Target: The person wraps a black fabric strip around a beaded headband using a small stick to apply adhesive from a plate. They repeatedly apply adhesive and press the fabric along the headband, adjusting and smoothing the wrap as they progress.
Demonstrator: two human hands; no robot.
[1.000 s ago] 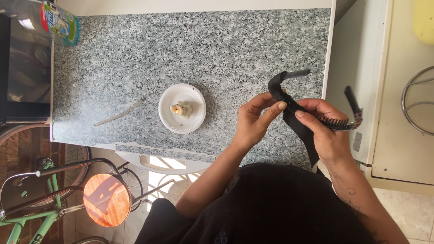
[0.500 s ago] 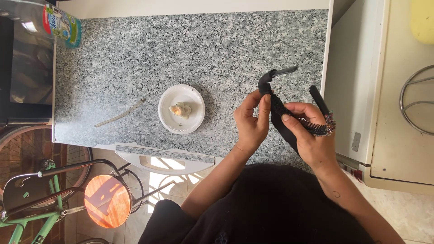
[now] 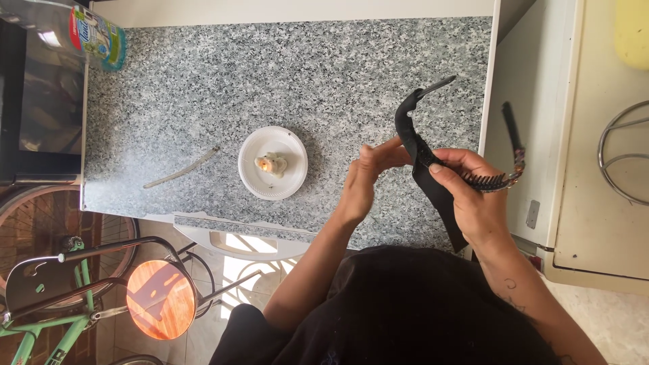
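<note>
A curved black headband (image 3: 408, 128) with comb teeth is held over the right part of the speckled granite counter (image 3: 203, 88). My right hand (image 3: 476, 196) grips its toothed middle, and a strip of black fabric (image 3: 439, 196) hangs under it. My left hand (image 3: 368, 177) pinches the fabric-covered part of the band with its fingertips. One end of the band points up toward the counter's right edge, the other end sticks out past my right hand.
A small white plate (image 3: 272, 177) with a lump of glue or wax sits mid-counter, a thin pale stick (image 3: 180, 169) to its left. A plastic bottle (image 3: 94, 37) stands at the far left corner. A white appliance (image 3: 581, 135) is on the right; a stool (image 3: 161, 297) and green bicycle (image 3: 40, 331) stand below.
The headband has tilted more upright, its covered end swinging up and right. My left hand slid lower on the band and turned edge-on.
</note>
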